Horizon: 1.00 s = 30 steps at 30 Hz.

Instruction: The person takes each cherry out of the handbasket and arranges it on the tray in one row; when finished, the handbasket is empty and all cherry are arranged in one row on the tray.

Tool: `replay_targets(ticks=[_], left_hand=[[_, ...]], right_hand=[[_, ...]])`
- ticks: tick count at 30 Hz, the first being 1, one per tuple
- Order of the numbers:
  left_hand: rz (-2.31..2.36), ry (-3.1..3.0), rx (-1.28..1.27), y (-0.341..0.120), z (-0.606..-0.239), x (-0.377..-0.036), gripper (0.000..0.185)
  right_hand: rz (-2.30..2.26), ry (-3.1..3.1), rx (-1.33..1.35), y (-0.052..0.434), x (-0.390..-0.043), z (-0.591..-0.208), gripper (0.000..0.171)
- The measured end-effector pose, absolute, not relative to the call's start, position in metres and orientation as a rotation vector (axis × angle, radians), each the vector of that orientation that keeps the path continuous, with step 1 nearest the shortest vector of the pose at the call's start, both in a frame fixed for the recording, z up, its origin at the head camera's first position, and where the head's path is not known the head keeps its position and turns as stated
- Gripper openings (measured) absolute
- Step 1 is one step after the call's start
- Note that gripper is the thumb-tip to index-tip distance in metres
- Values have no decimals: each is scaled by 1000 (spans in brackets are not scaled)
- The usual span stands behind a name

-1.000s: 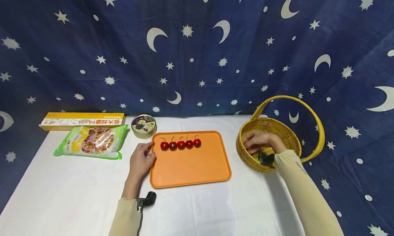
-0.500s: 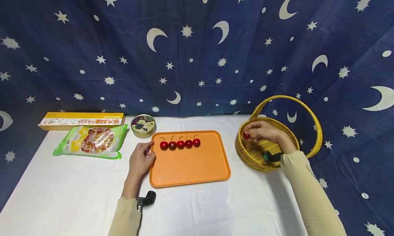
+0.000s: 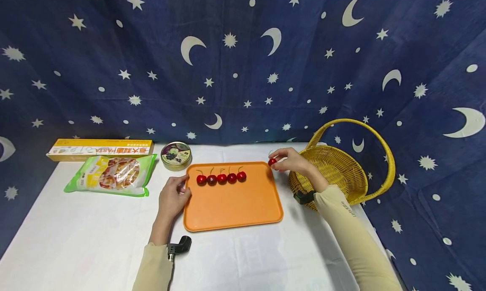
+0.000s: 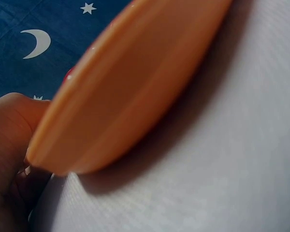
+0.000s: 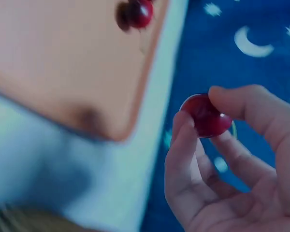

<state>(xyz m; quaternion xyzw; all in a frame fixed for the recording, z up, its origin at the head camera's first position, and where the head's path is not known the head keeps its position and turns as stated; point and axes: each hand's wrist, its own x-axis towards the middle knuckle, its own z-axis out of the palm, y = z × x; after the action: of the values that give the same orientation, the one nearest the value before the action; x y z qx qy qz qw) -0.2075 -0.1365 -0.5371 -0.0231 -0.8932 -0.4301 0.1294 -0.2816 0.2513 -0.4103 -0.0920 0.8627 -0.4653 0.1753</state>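
Note:
An orange tray [image 3: 233,206] lies on the white table, with several red cherries [image 3: 222,179] in a row near its far side, stems pointing away. At the tray's left edge, my left hand [image 3: 172,198] holds the rim between thumb and fingers; the left wrist view shows the hand [image 4: 12,140] against the tray's side [image 4: 121,92]. My right hand [image 3: 291,161] pinches a single cherry [image 3: 272,161] by the tray's far right corner. Close up in the right wrist view, thumb and fingertips hold that cherry [image 5: 205,116] above the surface, its green stem partly showing.
A yellow wicker basket [image 3: 351,168] with a tall handle stands right of the tray, under my right forearm. At the back left are a round tin [image 3: 176,156], a yellow pasta box [image 3: 100,149] and a green-edged food bag [image 3: 112,176]. A starry blue curtain [image 3: 235,92] hangs behind.
My right hand has come up out of the basket with a cherry and moved left to the tray's far right corner. The left hand, tray and row of cherries have stayed put.

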Motion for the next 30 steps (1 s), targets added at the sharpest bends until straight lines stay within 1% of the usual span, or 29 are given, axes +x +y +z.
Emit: replay_targets(ticks=[6, 11, 22, 30], left_hand=[[-1255, -2573, -77, -137, -539, -207, 45], [-1243, -2554, -86, -137, -540, -207, 44], [-1259, -2583, -84, -136, -535, -208, 45], [-1261, -2596, -63, -137, -536, -207, 45]], right_hand=[[-1438, 2280, -134, 219, -285, -442, 26], [-1448, 2202, -121, 208, -288, -459, 25], [-1358, 2206, -52, 203, -289, -473, 30], [-1440, 2178, -16, 203, -289, -480, 34]])
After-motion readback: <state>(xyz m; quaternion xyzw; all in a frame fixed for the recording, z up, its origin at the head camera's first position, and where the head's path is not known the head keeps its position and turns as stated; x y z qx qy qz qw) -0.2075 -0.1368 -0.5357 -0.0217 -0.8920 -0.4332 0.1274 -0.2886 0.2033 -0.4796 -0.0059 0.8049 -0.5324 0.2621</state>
